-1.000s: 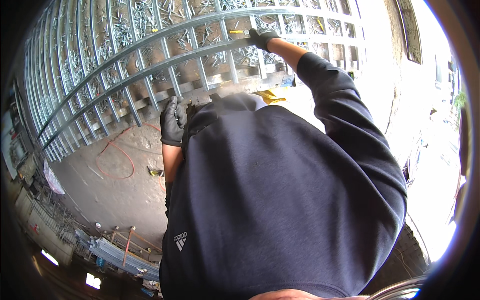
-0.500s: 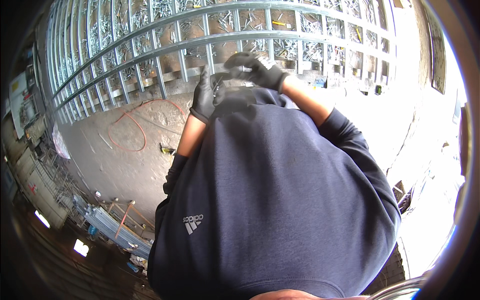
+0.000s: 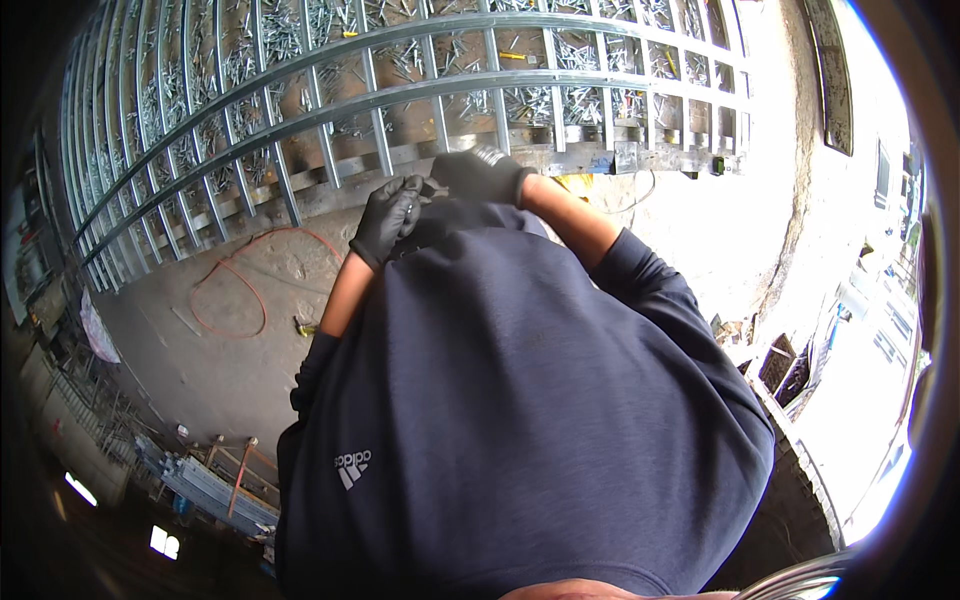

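Note:
My left hand [image 3: 386, 218], in a black glove, is just in front of my body below the metal frame. Its fingers are curled closed, and whatever they hold is too small to name. My right hand [image 3: 480, 176], gloved in black too, is close on its right with the back turned up. Motion blurs its fingers, so I cannot tell whether it grips anything. Beyond both hands lies a galvanized metal frame [image 3: 440, 93] of long rails and many cross bars. Scattered bolts or screws [image 3: 560, 104] lie beneath and between the bars.
An orange hose [image 3: 262, 310] loops over the concrete floor on the left, with a yellow-and-black tool [image 3: 306, 327] near my left forearm. A stack of metal profiles [image 3: 215, 487] lies at lower left. A yellow-handled tool [image 3: 518, 56] rests among the screws.
My left hand's fingers, spread before, are now curled closed. My right hand has come down and left, closer to the left one. The whole view has shifted slightly.

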Available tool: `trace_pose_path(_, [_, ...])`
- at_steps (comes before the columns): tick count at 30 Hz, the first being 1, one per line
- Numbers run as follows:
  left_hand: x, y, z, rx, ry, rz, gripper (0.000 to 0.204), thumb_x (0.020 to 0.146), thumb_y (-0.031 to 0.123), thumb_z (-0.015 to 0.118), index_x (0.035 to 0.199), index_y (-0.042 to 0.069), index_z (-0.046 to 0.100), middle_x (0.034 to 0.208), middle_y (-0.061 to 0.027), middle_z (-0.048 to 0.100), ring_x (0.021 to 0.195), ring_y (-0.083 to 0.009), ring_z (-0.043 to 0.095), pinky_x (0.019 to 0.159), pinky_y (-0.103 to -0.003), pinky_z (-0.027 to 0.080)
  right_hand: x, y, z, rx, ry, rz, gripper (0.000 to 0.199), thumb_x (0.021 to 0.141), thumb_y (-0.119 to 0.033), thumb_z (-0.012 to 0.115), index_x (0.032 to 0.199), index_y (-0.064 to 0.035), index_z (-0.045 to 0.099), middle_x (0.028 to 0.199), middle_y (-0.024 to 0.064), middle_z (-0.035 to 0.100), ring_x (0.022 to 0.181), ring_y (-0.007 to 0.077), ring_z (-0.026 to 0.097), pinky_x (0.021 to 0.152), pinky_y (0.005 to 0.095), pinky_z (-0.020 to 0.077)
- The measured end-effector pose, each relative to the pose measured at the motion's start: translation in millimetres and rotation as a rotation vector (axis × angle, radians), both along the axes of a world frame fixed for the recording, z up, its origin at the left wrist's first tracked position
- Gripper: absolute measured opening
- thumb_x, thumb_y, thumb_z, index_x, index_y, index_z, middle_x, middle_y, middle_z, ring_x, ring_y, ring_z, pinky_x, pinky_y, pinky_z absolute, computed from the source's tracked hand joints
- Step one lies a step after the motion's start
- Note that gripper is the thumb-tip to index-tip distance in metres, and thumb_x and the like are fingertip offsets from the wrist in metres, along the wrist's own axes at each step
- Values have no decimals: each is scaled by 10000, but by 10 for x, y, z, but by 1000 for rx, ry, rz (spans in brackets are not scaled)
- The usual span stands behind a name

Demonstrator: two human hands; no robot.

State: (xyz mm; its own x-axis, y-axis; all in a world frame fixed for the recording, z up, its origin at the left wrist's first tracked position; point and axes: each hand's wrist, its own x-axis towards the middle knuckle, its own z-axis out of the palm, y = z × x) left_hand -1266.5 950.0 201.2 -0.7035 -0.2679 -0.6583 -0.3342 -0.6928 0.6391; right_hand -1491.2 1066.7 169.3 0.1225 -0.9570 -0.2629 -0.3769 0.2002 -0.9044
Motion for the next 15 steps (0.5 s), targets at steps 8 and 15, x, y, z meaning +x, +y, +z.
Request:
trace_pose_path(8, [374, -122, 132, -100, -202, 247, 373, 1074, 413, 499, 999, 79, 647, 582, 68, 403, 407, -21, 290, 373, -207, 224, -1701, 13, -1166, 492, 603, -247, 611, 927, -622, 440, 1282, -167, 640, 1361, 212, 603, 1283, 381, 564, 1061, 429, 442])
trace_pose_path(15, [690, -89, -6, -7, -63, 477, 406, 1089, 415, 450, 1052, 51, 625, 566, 60, 366, 397, -43, 300, 363, -224, 231, -1693, -542, -922, 447, 751, -92, 460, 941, -397, 457, 1160, -42, 651, 1136, 263, 695, 1133, 415, 648, 1007, 481, 457])
